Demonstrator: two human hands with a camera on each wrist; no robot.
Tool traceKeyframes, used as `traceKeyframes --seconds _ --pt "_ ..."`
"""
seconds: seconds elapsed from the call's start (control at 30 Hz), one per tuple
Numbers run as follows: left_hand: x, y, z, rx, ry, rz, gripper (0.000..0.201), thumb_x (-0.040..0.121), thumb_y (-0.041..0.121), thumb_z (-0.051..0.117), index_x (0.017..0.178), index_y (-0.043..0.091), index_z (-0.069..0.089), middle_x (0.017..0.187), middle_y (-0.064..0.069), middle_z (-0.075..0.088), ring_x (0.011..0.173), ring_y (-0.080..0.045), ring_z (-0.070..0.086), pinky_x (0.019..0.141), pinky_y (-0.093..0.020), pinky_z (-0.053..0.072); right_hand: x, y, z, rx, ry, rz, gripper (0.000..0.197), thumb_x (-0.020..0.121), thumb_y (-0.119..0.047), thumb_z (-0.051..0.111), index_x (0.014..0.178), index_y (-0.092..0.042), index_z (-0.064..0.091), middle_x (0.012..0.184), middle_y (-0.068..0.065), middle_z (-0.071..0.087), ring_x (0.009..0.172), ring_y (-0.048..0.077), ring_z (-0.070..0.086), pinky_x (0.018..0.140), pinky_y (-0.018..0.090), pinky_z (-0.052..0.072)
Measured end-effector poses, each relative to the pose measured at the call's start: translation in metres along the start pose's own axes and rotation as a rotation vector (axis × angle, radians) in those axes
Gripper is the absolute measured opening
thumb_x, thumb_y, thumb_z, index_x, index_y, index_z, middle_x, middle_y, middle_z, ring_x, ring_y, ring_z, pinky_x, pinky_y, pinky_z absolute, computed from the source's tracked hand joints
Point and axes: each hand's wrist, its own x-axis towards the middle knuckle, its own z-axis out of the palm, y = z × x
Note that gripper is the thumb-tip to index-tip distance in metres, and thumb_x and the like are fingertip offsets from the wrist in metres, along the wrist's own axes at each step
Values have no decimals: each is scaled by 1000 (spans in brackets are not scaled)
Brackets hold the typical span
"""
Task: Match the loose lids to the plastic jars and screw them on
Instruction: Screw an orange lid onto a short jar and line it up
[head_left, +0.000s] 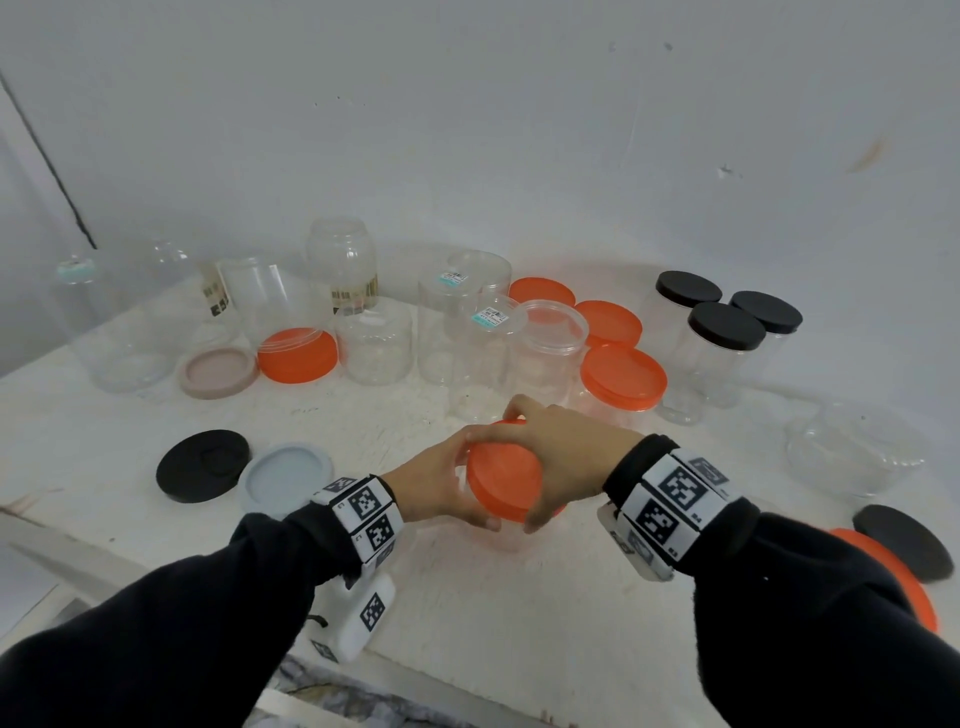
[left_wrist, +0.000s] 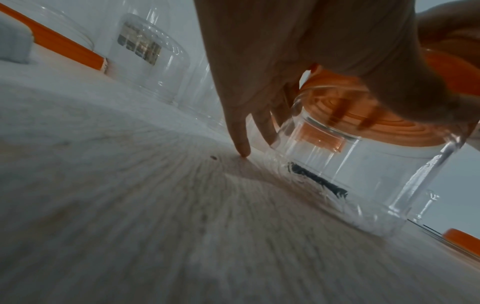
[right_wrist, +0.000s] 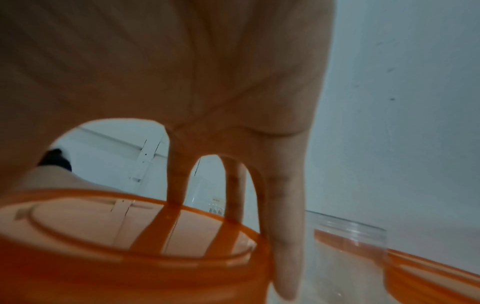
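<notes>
Orange lid (head_left: 503, 480) up, jar (left_wrist: 345, 176) seemingly upright (axis vertical), both hands gripping.

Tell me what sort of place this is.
Probably a bare workroom or makeshift sorting spot, not a kitchen: a rough white table against a scuffed plain wall, covered only with empty clear jars and loose lids.

Lid (head_left: 503, 486) on jar (left_wrist: 337, 174) between both hands — open jars (head_left: 470, 332) behind
</notes>
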Motion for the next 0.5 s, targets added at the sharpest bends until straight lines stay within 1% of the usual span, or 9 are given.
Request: traceKeyframes --seconds 0.1,0.2,0.27,0.3,0.33,0.37,0.4,0.43,0.5 --pt "0 0 0 -1 -4 5 106 42 44 84 133 37 30 132 13 45 125 -5 42 105 -35 39 0 -1 2 6 37 100 101 58 -64 75 141 -44 22 123 2 34 105 23 47 82 33 48" --pt "0 0 0 4 -6 -12 110 41 46 84 135 34 29 133 13 45 126 -5 41 106 -38 39 0 -6 8 -44 52 180 106 59 -75 66 145 -35 19 129 8 34 108 28 50 81 34 46" --pt "0 0 -1 8 -3 -19 111 41 47 84 136 32 28 133 13 45 126 -5 41 107 -39 38 -1 -6 8 -58 27 191 110 61 -73 67 147 -34 10 138 10 30 113 30 50 84 37 48" --pt "1 -1 0 14 -2 -18 111 41 48 84 136 32 29 133 12 45 126 -6 41 107 -39 38 -1 -5 6 -43 -6 168 112 63 -67 70 147 -37 4 144 9 24 120 30 45 90 39 48" --pt "1 0 0 20 0 -17 110 41 48 84 135 31 29 133 11 45 126 -6 41 107 -39 38 -1 -3 4 -24 -41 124 112 64 -59 75 146 -41 0 149 6 16 128 29 37 96 43 45" --pt "1 0 0 21 0 -17 108 41 48 83 134 32 30 132 12 45 126 -7 41 107 -39 38 -2 -2 1 -10 -72 67 111 65 -49 79 145 -45 1 152 1 9 134 27 29 100 46 42" --pt "0 0 0 15 1 -14 107 41 48 83 133 32 32 131 13 44 125 -7 41 106 -39 39 -2 0 -1 1 -89 14 108 66 -41 81 143 -49 6 153 -3 8 136 26 24 102 48 40" --pt "0 0 1 4 2 -7 106 41 47 83 133 31 33 130 14 43 125 -7 41 106 -39 39 -2 0 -2 11 -89 -19 102 67 -37 81 141 -52 12 150 -5 12 133 25 25 101 48 41" --pt "-1 0 1 -4 3 2 107 41 46 84 135 30 33 131 15 43 125 -6 41 105 -38 40 -1 -1 -1 19 -43 -14 92 67 -42 79 137 -52 21 140 -4 26 123 23 32 95 44 44"
